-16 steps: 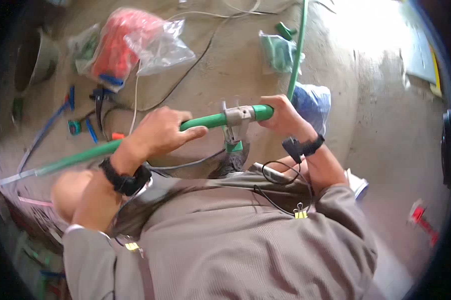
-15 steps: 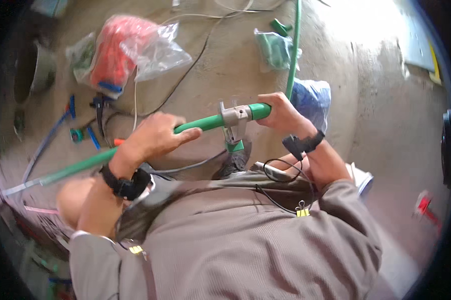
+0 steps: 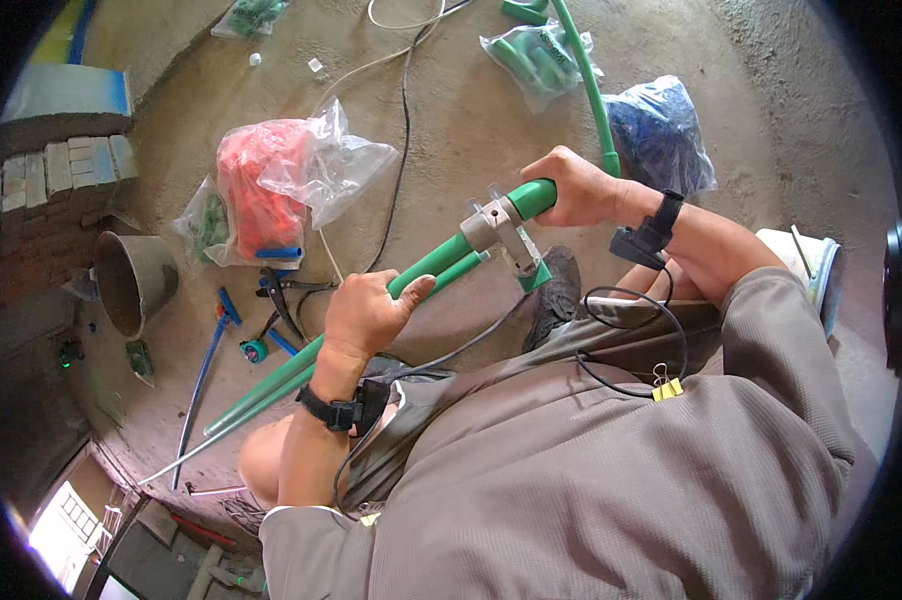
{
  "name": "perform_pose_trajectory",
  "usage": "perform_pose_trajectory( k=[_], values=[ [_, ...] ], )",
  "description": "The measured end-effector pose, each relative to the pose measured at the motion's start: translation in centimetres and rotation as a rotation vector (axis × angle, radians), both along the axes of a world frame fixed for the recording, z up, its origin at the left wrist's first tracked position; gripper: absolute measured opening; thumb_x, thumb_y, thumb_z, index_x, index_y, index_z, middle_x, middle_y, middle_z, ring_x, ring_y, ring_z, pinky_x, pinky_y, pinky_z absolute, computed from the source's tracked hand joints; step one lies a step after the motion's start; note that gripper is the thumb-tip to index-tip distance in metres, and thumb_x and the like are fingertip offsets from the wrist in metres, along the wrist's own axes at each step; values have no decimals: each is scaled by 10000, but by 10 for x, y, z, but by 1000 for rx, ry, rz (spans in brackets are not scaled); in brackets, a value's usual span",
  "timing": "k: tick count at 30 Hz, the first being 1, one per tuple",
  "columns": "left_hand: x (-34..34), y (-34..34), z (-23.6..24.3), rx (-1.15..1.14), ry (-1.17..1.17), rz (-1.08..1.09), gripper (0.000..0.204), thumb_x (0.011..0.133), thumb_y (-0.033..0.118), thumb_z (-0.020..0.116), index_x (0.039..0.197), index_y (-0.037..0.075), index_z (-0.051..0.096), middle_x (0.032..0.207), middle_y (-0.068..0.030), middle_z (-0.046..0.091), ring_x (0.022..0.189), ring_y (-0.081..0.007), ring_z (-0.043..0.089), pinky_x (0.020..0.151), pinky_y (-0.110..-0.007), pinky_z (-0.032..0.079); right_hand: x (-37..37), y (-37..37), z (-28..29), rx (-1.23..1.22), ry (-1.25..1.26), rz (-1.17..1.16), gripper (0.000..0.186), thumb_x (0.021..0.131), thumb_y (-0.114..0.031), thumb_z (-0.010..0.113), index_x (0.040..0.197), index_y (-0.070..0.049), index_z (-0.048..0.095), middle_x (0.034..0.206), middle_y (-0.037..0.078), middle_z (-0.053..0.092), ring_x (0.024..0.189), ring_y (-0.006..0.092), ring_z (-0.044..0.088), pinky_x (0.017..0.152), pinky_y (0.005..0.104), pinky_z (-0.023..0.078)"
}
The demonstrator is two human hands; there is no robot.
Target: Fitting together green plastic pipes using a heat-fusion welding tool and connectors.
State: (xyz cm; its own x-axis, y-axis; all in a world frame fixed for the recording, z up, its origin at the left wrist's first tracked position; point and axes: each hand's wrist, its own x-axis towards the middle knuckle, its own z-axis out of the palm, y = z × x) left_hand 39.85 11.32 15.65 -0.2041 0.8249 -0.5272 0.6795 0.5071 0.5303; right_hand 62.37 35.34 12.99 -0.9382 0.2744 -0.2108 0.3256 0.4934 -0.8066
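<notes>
My left hand (image 3: 366, 312) is closed round a long green plastic pipe (image 3: 256, 397) that slants to the lower left. A thinner green pipe (image 3: 461, 268) runs alongside; I cannot tell if that hand grips it too. The thicker pipe's upper end meets the grey metal head (image 3: 493, 228) of what looks like a pipe-welding heater, with a green piece (image 3: 536, 275) below. On the head's other side, my right hand (image 3: 579, 190) wraps a green pipe fitting (image 3: 533, 198). Another green pipe (image 3: 588, 85) extends up from beside this hand; the fingers hide any join.
Bags of red pieces (image 3: 261, 185), green fittings (image 3: 541, 62) and blue pieces (image 3: 661, 135) lie beyond my hands. At left are a bucket (image 3: 136, 285), black-handled pliers or cutter (image 3: 281, 300), a tape measure (image 3: 254, 350) and a blue pipe (image 3: 201, 385). A white bucket (image 3: 821, 262) stands right.
The view has turned, so floor things appear shifted. Both hands keep their grip, with the pipe now slanting more steeply. The thinner pipe alongside has become visible.
</notes>
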Motion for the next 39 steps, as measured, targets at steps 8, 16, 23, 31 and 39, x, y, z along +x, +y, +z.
perform_pose_trajectory(
  k=[8, 16, 23, 31, 39],
  values=[
    [2, -4, -2, 22, 42, 1, 732, 841, 728, 518, 772, 24, 704, 685, -239, 628, 708, -437, 634, 615, -490, 505, -2, 2, 3, -87, -121, 18, 165, 655, -110, 712, 714, -4, 601, 640, 151, 585, 583, 265, 578, 595, 380, 468],
    [1, -4, 0, 15, 18, 23, 764, 838, 748, 493, 734, 16, 684, 691, -241, 630, 719, -431, 636, 629, -489, 506, -2, 4, 5, -90, -131, 23, 176, 651, -111, 719, 766, -4, 639, 664, 149, 605, 597, 260, 585, 609, 378, 476],
    [0, -1, 1, 33, 14, 11, 733, 848, 725, 505, 756, 22, 696, 688, -241, 627, 724, -431, 634, 645, -489, 502, 0, 5, 5, -75, -138, 10, 212, 655, -108, 723, 820, 9, 656, 672, 155, 615, 608, 253, 591, 626, 376, 484],
    [-1, -5, -4, 35, 18, 20, 698, 856, 696, 525, 745, 27, 691, 684, -239, 616, 717, -436, 616, 635, -490, 484, -2, 3, 6, -61, -158, 4, 220, 665, -114, 732, 816, 18, 643, 678, 164, 614, 609, 259, 587, 634, 372, 490],
    [-3, -4, 0, 59, 0, 14, 713, 845, 704, 533, 715, 18, 677, 683, -235, 616, 711, -446, 607, 634, -494, 486, -6, 4, 11, -16, -201, 21, 202, 667, -110, 726, 779, 22, 621, 640, 163, 582, 570, 251, 542, 602, 375, 480]
  ],
)
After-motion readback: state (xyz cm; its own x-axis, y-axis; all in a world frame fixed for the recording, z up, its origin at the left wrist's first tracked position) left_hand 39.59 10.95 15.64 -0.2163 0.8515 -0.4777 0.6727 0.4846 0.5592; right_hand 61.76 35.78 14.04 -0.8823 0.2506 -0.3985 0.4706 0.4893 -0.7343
